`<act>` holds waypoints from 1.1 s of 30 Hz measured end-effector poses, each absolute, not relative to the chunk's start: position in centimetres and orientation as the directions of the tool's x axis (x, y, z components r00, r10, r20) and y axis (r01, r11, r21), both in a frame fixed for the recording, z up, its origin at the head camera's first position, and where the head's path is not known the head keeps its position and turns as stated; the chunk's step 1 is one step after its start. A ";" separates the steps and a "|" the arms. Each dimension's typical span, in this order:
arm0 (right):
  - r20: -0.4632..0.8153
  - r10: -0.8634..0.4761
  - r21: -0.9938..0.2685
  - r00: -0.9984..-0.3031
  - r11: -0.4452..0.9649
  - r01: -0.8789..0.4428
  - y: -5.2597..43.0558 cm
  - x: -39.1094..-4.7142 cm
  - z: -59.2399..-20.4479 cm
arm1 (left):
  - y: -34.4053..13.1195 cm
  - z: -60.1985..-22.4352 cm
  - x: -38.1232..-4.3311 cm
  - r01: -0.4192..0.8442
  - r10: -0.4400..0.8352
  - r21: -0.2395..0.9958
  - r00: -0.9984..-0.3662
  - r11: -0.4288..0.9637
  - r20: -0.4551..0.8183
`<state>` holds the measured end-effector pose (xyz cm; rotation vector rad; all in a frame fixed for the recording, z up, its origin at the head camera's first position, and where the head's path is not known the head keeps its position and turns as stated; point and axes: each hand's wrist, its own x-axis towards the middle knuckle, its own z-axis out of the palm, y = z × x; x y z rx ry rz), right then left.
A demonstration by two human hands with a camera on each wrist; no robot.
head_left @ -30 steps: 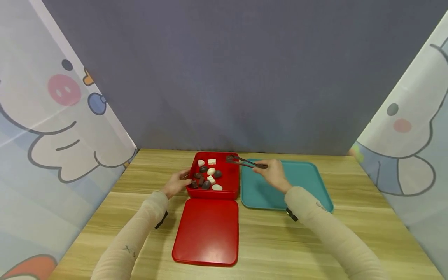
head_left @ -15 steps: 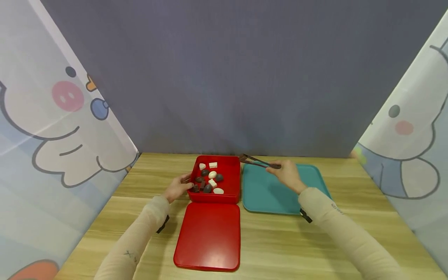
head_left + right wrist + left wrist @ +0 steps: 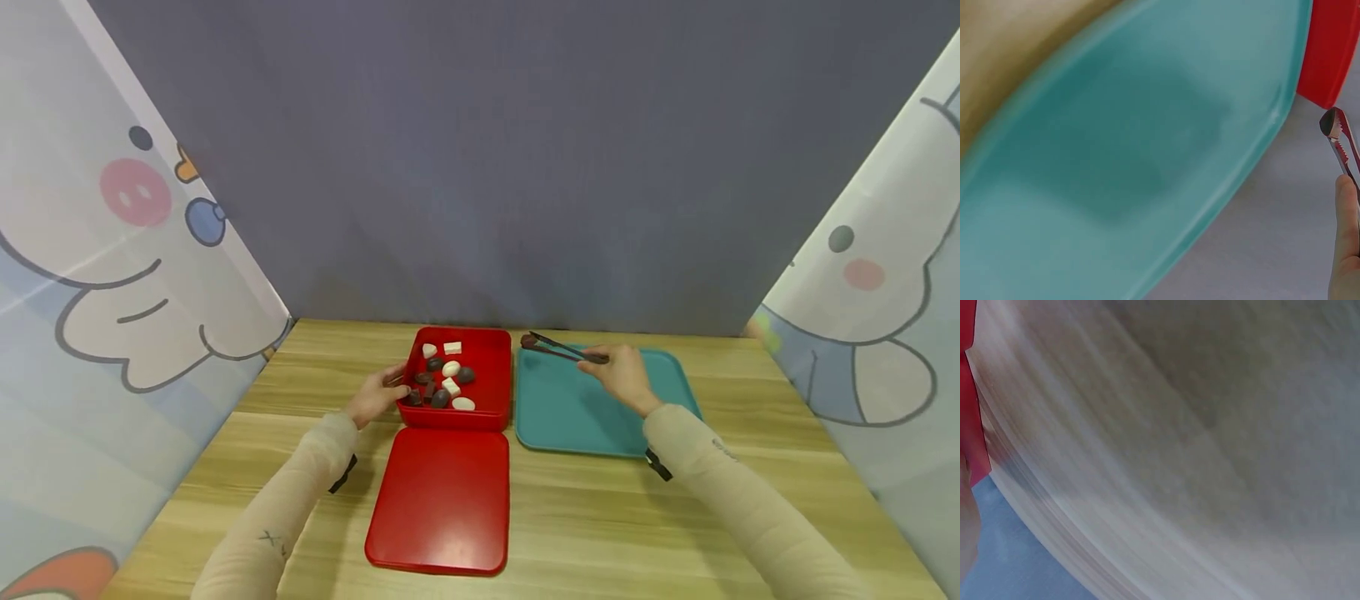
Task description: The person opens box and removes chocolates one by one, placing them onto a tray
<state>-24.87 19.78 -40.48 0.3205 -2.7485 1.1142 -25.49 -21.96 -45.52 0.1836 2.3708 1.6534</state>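
My left hand (image 3: pixel 377 395) holds the left side of a red box (image 3: pixel 491 367), its thumb by the near left corner. In the box lie several dark and white chocolates, among them a white oval one (image 3: pixel 463 403) and a dark egg-shaped one (image 3: pixel 440 398). My right hand (image 3: pixel 624 377) grips dark tongs (image 3: pixel 566 348) above a teal tray (image 3: pixel 592 417). A dark brown rounded piece (image 3: pixel 528 341), likely a chocolate, is at the tongs' tips over the tray's far left corner. The right wrist view shows this dark piece (image 3: pixel 1329 123) at the toothed tips.
A red lid (image 3: pixel 442 500) lies flat on the wooden table (image 3: pixel 600 517), right in front of the box. The tray stands close to the box's right side. A grey wall (image 3: pixel 525 167) rises behind the table, with cartoon-printed panels at both sides.
My right hand has carried the tongs rightward from over the red box to over the teal tray's far left corner. My left hand stays at the box.
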 end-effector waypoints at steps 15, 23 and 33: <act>0.156 -0.134 -0.664 -0.979 0.720 -0.204 20.2 -25.4 -42.1 | -22.1 -45.1 -25.3 -0.045 0.234 0.926 -0.962 0.375 -0.142; 0.151 -0.118 -0.657 -0.981 0.730 -0.189 20.4 -25.3 -43.1 | -21.9 -45.4 -25.3 -0.023 0.255 0.933 -0.959 0.359 -0.122; 0.157 -0.123 -0.635 -0.980 0.747 -0.195 20.4 -25.4 -43.8 | -21.8 -45.2 -25.3 -0.030 0.243 0.931 -0.962 0.365 -0.126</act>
